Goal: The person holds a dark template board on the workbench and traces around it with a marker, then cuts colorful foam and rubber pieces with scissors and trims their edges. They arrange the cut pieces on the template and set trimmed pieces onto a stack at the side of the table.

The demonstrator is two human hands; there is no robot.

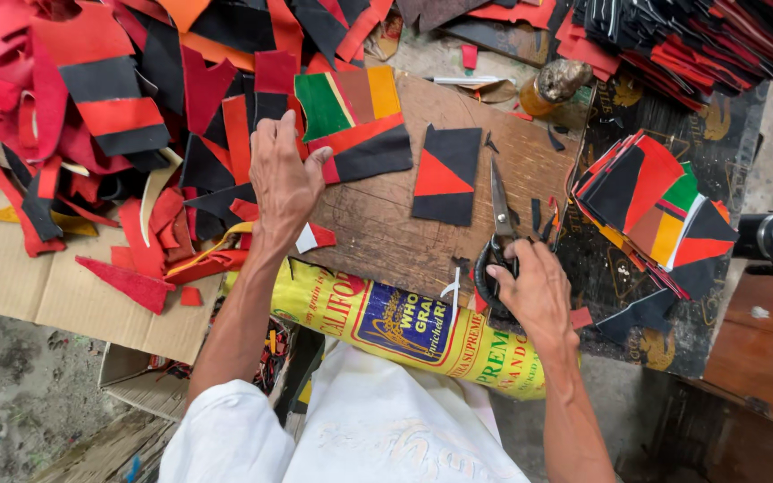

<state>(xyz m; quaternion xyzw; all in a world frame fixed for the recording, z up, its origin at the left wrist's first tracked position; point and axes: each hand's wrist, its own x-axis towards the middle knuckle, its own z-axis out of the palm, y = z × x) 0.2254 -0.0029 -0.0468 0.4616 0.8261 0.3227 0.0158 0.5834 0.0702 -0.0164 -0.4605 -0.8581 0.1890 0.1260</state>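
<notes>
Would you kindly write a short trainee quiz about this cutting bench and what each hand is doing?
1. True or false: the right hand rests on the scissors.
2. Which does the left hand touch? A) the glue bottle B) the black and red fabric scraps C) the stack of sewn patches
3. Fill in: the black piece with a red triangle lies on the wooden ____.

Key
1. True; its fingers are at the handles, blades pointing away.
2. B
3. board
</notes>
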